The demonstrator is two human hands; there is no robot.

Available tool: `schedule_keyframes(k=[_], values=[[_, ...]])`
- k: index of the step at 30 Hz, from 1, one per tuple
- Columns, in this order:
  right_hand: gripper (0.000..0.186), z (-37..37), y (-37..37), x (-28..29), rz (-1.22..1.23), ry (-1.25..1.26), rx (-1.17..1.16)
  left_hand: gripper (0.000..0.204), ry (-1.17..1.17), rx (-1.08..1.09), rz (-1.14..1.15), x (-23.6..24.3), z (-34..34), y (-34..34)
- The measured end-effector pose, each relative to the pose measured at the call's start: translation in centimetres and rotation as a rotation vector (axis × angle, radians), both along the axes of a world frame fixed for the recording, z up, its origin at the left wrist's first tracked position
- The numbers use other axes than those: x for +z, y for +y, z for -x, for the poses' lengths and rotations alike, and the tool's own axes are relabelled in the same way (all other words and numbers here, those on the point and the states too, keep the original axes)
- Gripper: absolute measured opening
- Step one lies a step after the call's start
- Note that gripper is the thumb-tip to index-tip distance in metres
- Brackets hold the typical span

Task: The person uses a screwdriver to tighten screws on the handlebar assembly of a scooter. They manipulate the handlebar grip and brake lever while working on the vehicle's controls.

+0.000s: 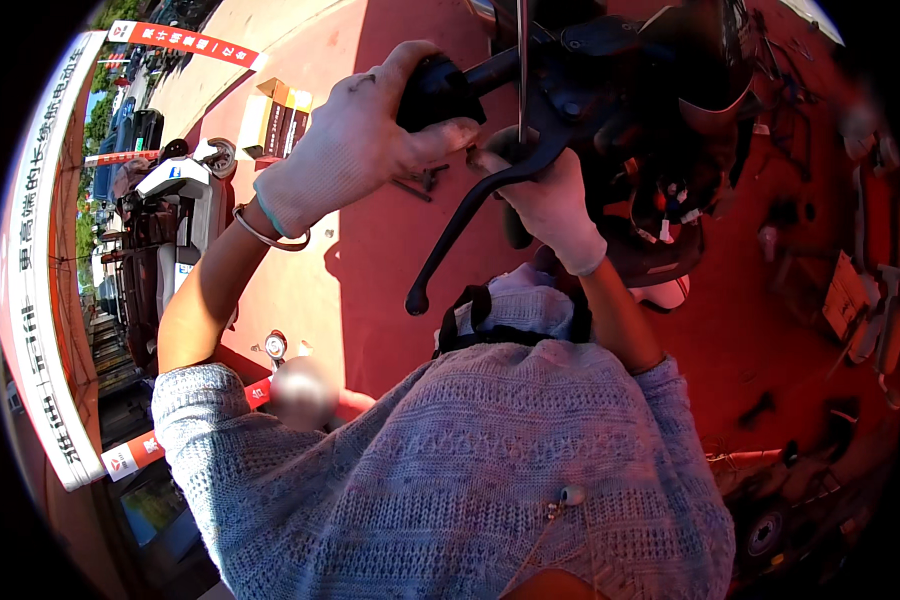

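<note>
Fingers of the left hand (345, 140), in a white knit glove, are clasping a black handle grip (442, 95), the forefinger lying over it and the thumb pressing from below. The right hand (560, 210), gloved too, is reaching up to the root of a dark lever (460, 215); whether its fingertips are pinching the lever or only resting behind it, one cannot tell.

By appearances, the grip is already sitting at the end of the handlebar (495, 68), within the left fingers, and the lever is already hanging from the bar, so this end is looking largely assembled, though neither hand is letting go. Beyond the right fingers, loose connectors (665, 231) are dangling, seemingly yet to be joined.

The left palm is hiding part of the grip, and the lever is crossing the right fingers and masking some of them. Just ahead of these, a shiny metal rod (523, 60) is running out of the frame at the top. Farther right of the right fingers, deep shadow is blurring most shapes; well left of the left fingers, a white scooter (178, 178) is standing in sunlight, bending toward the rim.
</note>
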State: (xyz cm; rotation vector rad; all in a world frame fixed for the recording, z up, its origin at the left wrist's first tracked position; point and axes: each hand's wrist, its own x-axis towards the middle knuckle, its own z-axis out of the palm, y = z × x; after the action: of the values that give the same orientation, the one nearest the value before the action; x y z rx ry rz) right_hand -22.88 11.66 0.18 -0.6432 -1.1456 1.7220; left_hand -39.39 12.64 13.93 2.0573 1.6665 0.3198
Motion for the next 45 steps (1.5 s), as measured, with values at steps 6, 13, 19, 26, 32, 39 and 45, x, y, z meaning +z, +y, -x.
schedule_keyframes(k=[6, 13, 19, 26, 32, 39, 45], values=[[0.021, -8.1, -5.3, -7.0, -0.111, -0.522, 0.146, 0.069, 0.263, -0.031, -0.28, -1.1, -1.4, -0.6], [0.018, -13.5, -8.8, -8.7, 0.073, -0.499, 0.086, 0.071, 0.27, -0.073, -0.31, -1.3, -1.6, 0.7], [0.017, -14.4, -9.0, -8.9, 0.113, -0.515, 0.089, 0.067, 0.194, 0.055, -0.11, -0.3, -2.0, 1.4], [0.021, -16.1, -9.6, -8.3, -0.189, -0.664, 0.056, 0.066, 0.467, 0.118, -0.018, 0.1, -2.2, 1.1], [0.021, -16.4, -9.2, -8.9, -0.08, -0.572, 0.061, 0.066, 0.498, 0.131, -0.088, -0.3, -2.9, 0.6], [0.021, -16.0, -8.7, -8.9, -0.161, -0.621, 0.1, 0.063, 0.46, -0.018, -0.167, -0.8, -2.8, 2.1], [0.021, -16.2, -8.6, -8.2, -0.252, -0.685, 0.126, 0.072, 0.271, 0.071, 0.102, 0.1, -3.6, 3.6]])
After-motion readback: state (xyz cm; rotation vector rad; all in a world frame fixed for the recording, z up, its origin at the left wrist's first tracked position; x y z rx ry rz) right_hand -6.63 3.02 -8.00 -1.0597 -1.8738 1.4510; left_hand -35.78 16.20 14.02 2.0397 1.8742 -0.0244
